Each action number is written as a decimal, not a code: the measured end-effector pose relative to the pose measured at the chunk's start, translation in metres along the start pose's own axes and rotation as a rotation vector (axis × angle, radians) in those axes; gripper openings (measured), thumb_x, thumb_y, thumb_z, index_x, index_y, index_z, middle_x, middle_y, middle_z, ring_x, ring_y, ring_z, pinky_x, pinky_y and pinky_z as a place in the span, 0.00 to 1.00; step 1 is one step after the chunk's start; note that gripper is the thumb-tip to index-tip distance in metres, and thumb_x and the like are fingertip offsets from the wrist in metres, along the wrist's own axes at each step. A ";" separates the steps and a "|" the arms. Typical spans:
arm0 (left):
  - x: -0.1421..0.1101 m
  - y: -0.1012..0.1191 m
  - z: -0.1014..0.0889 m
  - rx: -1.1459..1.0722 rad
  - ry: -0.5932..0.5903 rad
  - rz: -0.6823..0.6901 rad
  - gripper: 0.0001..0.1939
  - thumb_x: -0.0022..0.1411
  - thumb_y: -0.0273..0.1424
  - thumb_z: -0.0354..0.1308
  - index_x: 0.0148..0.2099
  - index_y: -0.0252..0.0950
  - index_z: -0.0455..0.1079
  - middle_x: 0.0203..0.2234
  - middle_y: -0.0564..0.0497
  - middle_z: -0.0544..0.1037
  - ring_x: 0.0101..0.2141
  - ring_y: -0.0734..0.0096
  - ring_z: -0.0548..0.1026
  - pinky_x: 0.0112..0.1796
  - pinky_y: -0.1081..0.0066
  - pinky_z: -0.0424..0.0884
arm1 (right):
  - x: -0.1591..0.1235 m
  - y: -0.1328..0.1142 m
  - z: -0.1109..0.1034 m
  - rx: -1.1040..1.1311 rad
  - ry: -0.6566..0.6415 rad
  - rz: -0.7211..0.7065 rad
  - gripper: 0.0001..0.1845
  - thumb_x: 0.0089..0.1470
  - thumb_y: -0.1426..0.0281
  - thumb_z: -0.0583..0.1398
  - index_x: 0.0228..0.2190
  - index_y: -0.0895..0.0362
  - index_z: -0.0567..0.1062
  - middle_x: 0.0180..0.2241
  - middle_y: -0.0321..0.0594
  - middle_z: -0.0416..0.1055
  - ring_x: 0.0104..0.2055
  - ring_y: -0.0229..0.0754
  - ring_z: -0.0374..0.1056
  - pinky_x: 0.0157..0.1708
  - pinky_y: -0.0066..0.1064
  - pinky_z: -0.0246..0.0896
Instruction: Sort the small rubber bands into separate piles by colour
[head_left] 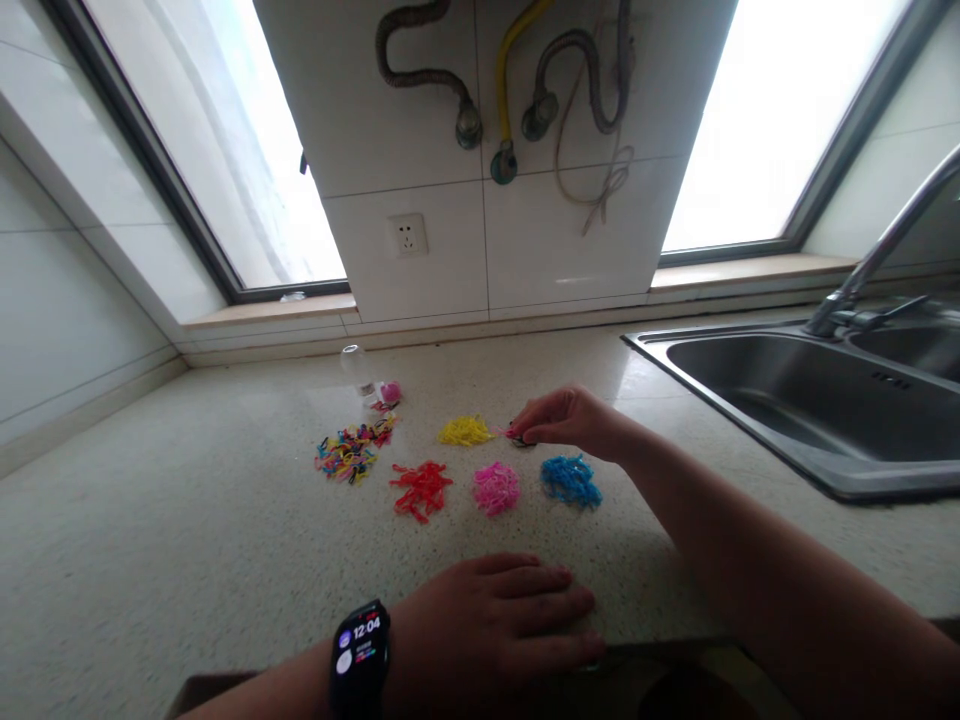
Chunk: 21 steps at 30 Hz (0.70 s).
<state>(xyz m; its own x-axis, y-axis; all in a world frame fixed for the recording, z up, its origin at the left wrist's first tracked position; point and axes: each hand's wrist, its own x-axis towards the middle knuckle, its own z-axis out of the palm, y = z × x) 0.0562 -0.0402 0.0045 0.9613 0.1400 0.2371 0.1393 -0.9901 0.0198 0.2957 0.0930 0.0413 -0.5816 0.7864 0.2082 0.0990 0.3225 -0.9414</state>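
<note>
My right hand is reached out over the counter with its fingertips pinched together. A pink rubber band shows at the fingertips. Under them lies a small dark pile of bands, partly hidden by the hand. Left of it is a yellow pile of rubber bands. Nearer to me lie a red pile, a pink pile and a blue pile. A mixed-colour heap of bands spreads farther left. My left hand rests flat at the counter's front edge, fingers stretched out, holding nothing.
A clear bottle stands behind the mixed heap, beside a pink cap-like object. A steel sink with a tap is at the right. Hoses, a socket and two windows are at the back wall.
</note>
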 end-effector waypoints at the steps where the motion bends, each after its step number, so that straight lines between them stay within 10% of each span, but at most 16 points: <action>1: 0.000 0.000 0.000 -0.004 -0.002 0.000 0.23 0.76 0.36 0.48 0.69 0.39 0.60 0.67 0.52 0.66 0.66 0.66 0.62 0.64 0.63 0.62 | 0.000 0.001 0.000 -0.002 -0.002 0.000 0.15 0.47 0.61 0.73 0.37 0.54 0.85 0.35 0.41 0.83 0.35 0.36 0.76 0.37 0.29 0.72; 21: 0.001 0.001 0.000 -0.001 -0.003 -0.002 0.22 0.77 0.36 0.45 0.68 0.39 0.61 0.67 0.54 0.64 0.65 0.67 0.63 0.65 0.64 0.60 | -0.002 0.003 0.001 -0.346 -0.129 0.009 0.13 0.51 0.58 0.70 0.36 0.53 0.86 0.32 0.39 0.81 0.34 0.39 0.74 0.37 0.31 0.70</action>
<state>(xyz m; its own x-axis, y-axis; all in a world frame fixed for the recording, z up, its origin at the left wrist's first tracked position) 0.0574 -0.0406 0.0051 0.9618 0.1419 0.2340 0.1409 -0.9898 0.0210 0.2967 0.0915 0.0382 -0.6743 0.7243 0.1440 0.3592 0.4921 -0.7929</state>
